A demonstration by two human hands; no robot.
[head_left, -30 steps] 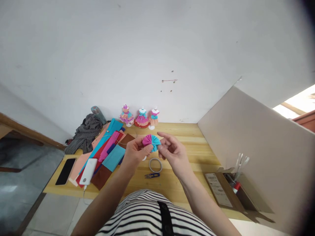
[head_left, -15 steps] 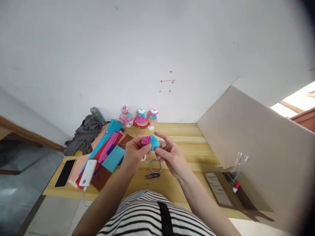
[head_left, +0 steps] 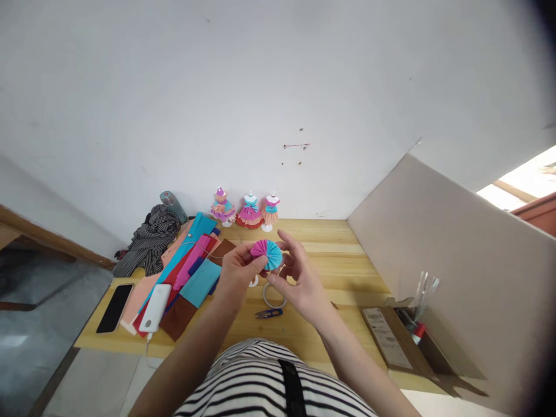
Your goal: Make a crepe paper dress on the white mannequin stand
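A round pleated paper fan (head_left: 273, 255), half pink and half light blue, is pinched between the thumb and fingers of my left hand (head_left: 240, 269). Just to its right is my right hand (head_left: 299, 281), with thumb and fingers spread apart around the blue edge. Whether its fingertips touch the paper behind is hidden. Under my hands on the table lie a ring-shaped roll of tape (head_left: 274, 304), partly covered by my right hand, and blue-handled thread snips (head_left: 268, 314).
Three small dress stands in paper dresses (head_left: 249, 213) stand by the wall. Coloured paper sheets (head_left: 200, 282), a white power bank (head_left: 155, 308), a phone (head_left: 115, 308), striped cloth (head_left: 150, 237) and a bottle (head_left: 172, 204) lie left. An opened cardboard box (head_left: 397, 341) sits right, beside an upright board (head_left: 417, 231).
My right hand has let go of the paper fan's blue edge and opened its fingers. The fan now shows as a fuller disc, still in my left hand.
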